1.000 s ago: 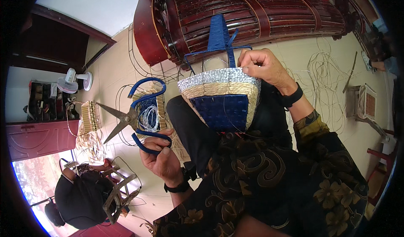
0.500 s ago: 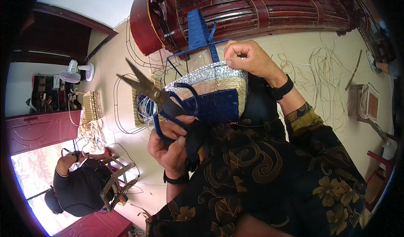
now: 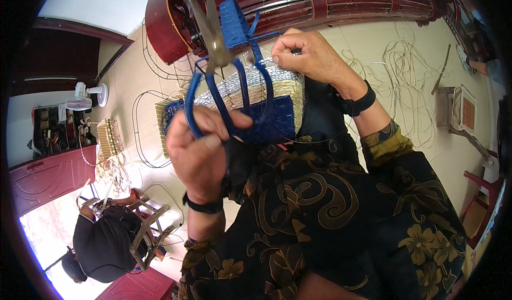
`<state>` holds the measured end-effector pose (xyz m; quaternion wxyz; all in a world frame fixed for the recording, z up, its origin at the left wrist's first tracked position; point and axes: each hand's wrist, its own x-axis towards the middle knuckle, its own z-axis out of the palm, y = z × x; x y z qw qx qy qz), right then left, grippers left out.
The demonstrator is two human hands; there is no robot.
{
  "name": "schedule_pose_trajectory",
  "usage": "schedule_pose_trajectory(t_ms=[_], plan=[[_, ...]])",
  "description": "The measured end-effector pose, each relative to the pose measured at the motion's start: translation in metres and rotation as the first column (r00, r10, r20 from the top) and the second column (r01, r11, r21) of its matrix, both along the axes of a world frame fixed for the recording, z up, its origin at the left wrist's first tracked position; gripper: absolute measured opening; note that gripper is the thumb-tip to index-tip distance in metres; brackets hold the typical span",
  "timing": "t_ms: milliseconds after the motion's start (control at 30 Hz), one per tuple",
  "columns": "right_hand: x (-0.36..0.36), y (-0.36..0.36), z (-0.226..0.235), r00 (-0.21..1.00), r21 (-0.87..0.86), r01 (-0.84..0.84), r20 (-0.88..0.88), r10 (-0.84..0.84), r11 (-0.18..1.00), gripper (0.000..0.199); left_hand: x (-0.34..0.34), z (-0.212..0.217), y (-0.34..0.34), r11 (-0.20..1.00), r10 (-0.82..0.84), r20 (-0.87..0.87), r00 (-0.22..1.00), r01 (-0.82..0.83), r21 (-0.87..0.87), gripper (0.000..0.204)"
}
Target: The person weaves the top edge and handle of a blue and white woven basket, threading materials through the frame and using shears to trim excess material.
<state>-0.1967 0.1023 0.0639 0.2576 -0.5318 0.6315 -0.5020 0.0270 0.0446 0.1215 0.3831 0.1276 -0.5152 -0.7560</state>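
A partly woven basket (image 3: 285,87) with blue, beige and silver bands rests against my lap, its wire ribs standing up at the far side. My left hand (image 3: 200,148) is closed round one handle loop of the large blue-handled scissors (image 3: 220,52). Their blades point up and away, slightly parted, and the handles cover part of the basket. At the basket's silver far edge, my right hand (image 3: 312,57) pinches what looks like a silver strand (image 3: 268,61) between thumb and fingers. A blue-wrapped strip (image 3: 234,25) rises from the frame just beyond.
A dark red wooden bench (image 3: 352,4) stands ahead. Loose pale strands (image 3: 402,76) lie on the floor to the right, near a small wooden stool (image 3: 464,111). At left are bent wire frames (image 3: 141,129), a white fan (image 3: 85,95) and a seated person in black (image 3: 106,241).
My left hand has brought the scissors up and across the basket, turning the blades from leftward to upward. The right hand has shifted slightly up and left, still pinching at the silver edge.
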Motion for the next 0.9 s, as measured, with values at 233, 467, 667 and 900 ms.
schedule_pose_trajectory(t_ms=[233, 467, 667, 900], plan=[[0.007, 0.002, 0.004, 0.998, 0.017, -0.016, 0.055, 0.015, 1.0, 0.015, -0.038, 0.016, -0.024, 0.974, -0.201, -0.101, 0.974, 0.21, 0.089, 0.02], [0.012, 0.002, 0.008, 0.999, -0.011, -0.043, 0.008, 0.043, 0.999, 0.013, -0.045, 0.018, -0.002, 0.963, -0.252, 0.295, 0.922, 0.207, 0.175, 0.024], [0.015, 0.0, 0.008, 1.0, -0.018, -0.008, 0.012, 0.009, 1.0, 0.016, -0.043, 0.017, -0.011, 0.985, -0.17, 0.571, 0.803, 0.157, 0.073, 0.015], [0.01, -0.003, 0.007, 0.999, -0.044, -0.048, 0.009, 0.048, 0.998, 0.015, -0.047, 0.036, -0.032, 0.97, -0.066, 0.778, 0.625, 0.222, -0.096, 0.013]])
